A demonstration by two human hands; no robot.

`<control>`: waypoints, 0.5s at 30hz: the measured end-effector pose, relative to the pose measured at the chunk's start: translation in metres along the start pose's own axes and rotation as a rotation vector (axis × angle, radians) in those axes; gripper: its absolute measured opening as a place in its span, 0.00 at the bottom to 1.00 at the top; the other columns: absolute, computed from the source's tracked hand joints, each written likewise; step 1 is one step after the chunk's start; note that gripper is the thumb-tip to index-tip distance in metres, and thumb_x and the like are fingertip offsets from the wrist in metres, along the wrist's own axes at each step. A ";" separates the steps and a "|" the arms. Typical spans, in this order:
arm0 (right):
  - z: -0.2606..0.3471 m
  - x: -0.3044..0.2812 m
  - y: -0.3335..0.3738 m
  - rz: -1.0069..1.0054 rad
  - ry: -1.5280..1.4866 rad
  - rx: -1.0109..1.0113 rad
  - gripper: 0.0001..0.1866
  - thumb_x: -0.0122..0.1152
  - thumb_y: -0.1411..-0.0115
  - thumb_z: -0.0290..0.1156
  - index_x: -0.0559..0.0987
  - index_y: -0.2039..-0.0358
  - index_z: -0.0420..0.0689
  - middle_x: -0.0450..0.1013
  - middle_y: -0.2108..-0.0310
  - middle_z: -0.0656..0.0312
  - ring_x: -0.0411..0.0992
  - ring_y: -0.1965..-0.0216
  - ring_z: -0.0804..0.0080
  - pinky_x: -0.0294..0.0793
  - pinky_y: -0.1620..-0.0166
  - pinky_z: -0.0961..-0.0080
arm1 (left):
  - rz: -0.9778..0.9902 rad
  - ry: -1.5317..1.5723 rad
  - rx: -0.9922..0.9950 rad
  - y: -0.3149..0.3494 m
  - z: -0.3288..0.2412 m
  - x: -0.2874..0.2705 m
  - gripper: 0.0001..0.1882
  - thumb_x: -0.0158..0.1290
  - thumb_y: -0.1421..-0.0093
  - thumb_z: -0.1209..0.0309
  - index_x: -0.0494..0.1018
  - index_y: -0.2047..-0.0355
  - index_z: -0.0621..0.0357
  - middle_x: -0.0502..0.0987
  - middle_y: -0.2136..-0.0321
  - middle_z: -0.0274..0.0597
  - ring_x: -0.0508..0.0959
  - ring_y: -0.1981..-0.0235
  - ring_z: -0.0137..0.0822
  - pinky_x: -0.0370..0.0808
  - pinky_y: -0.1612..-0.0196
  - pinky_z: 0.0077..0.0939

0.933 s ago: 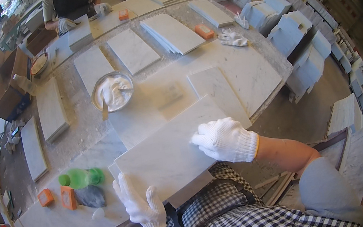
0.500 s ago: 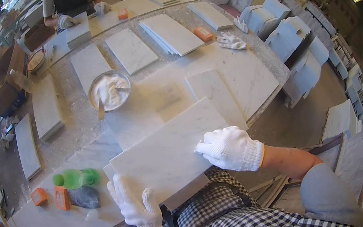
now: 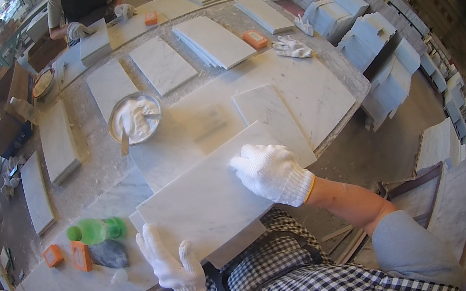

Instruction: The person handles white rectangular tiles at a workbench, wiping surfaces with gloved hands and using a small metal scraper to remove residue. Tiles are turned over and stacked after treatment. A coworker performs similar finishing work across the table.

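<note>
- Grey, dust-streaked bench (image 3: pixel 94 170), bearing many pale slabs.
- White marble slab (image 3: pixel 199 198), slightly veined, lying aslant at the bench's near edge, over other slabs, beneath both hands.
- Metal bowl (image 3: pixel 156 129) of white paste, beyond the slab.
- Right hand (image 3: pixel 272 173), white-gloved, fingers bunched together on the slab's right part; I cannot tell whether they enclose anything.
- Left hand (image 3: pixel 173 268), also gloved, thumb apart from fingers, against the slab's left end.
- Green bottle (image 3: pixel 101 230), lying left of the slab.
- Orange box (image 3: pixel 81 256), near the bottle.

no readable text, labels, numbers, signs
</note>
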State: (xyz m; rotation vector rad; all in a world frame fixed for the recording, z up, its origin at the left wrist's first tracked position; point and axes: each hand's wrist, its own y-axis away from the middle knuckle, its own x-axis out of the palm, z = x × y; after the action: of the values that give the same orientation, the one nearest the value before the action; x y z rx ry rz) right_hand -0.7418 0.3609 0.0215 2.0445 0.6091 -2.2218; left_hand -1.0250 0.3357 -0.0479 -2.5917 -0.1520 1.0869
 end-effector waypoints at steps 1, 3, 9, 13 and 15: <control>0.010 0.002 0.003 0.011 0.014 -0.017 0.10 0.65 0.42 0.34 0.81 0.59 0.51 0.71 0.74 0.62 0.76 0.76 0.65 0.78 0.74 0.65 | -0.003 -0.001 -0.003 -0.001 0.000 -0.001 0.38 0.54 0.31 0.52 0.62 0.31 0.69 0.67 0.33 0.60 0.60 0.29 0.66 0.61 0.30 0.50; 0.020 0.001 0.006 0.052 -0.072 -0.105 0.10 0.64 0.42 0.33 0.80 0.59 0.52 0.71 0.74 0.63 0.76 0.76 0.66 0.78 0.75 0.66 | -0.001 -0.007 0.005 -0.001 0.001 -0.001 0.38 0.54 0.31 0.52 0.62 0.31 0.69 0.67 0.33 0.60 0.60 0.29 0.66 0.61 0.30 0.50; 0.000 -0.007 -0.008 -0.100 0.219 0.095 0.05 0.63 0.41 0.32 0.80 0.64 0.52 0.71 0.76 0.64 0.75 0.78 0.68 0.76 0.78 0.68 | 0.003 0.016 -0.006 -0.001 -0.001 0.000 0.38 0.54 0.30 0.52 0.62 0.31 0.69 0.67 0.32 0.60 0.60 0.29 0.66 0.62 0.30 0.49; 0.021 0.005 -0.017 0.070 0.062 -0.066 0.04 0.61 0.40 0.31 0.78 0.64 0.49 0.71 0.75 0.62 0.76 0.77 0.68 0.76 0.78 0.67 | -0.006 -0.025 0.003 -0.002 -0.003 -0.001 0.38 0.48 0.28 0.47 0.63 0.31 0.68 0.66 0.33 0.65 0.64 0.30 0.62 0.62 0.30 0.46; 0.031 0.009 -0.017 -0.030 -0.117 -0.173 0.03 0.61 0.41 0.30 0.78 0.65 0.49 0.72 0.75 0.63 0.76 0.77 0.68 0.76 0.79 0.65 | -0.004 -0.014 0.005 -0.002 -0.003 -0.002 0.39 0.48 0.28 0.47 0.62 0.31 0.68 0.66 0.33 0.65 0.64 0.30 0.61 0.62 0.30 0.46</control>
State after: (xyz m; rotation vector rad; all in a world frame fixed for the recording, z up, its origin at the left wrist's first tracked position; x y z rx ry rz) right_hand -0.7776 0.3688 0.0185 1.8214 0.7948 -2.1997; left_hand -1.0238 0.3366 -0.0441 -2.5784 -0.1578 1.1021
